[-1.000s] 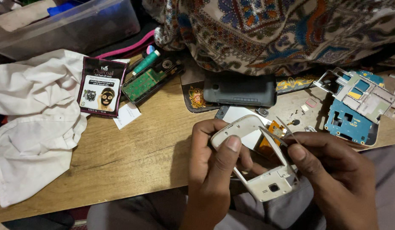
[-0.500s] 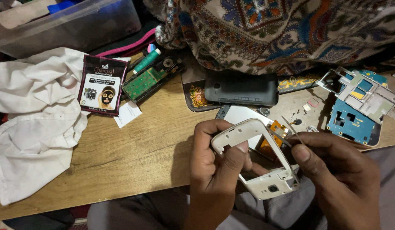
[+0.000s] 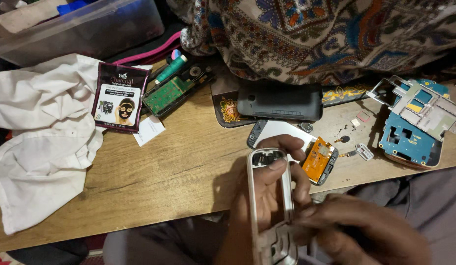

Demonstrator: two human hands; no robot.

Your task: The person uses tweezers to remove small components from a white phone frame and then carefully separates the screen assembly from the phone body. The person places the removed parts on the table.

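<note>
The left hand (image 3: pixel 267 196) was wrapped around a white phone frame (image 3: pixel 267 201) at the bottom middle of the picture, thumb pressed on its top end, so the frame stood up and stayed put. The right hand (image 3: pixel 360 230) sat at the frame's lower end, fingers pinched there, likely to work on that part; whether it held a small tool I could not tell.

The frame was an empty rim, thin and pale, open in the middle.

Just above it on the wooden table (image 3: pixel 179 167) lay a phone part with an orange piece (image 3: pixel 318 162), a dark phone back (image 3: pixel 279 103), a blue circuit board (image 3: pixel 409 137) at right, and a white cloth (image 3: pixel 36 142) at left.
</note>
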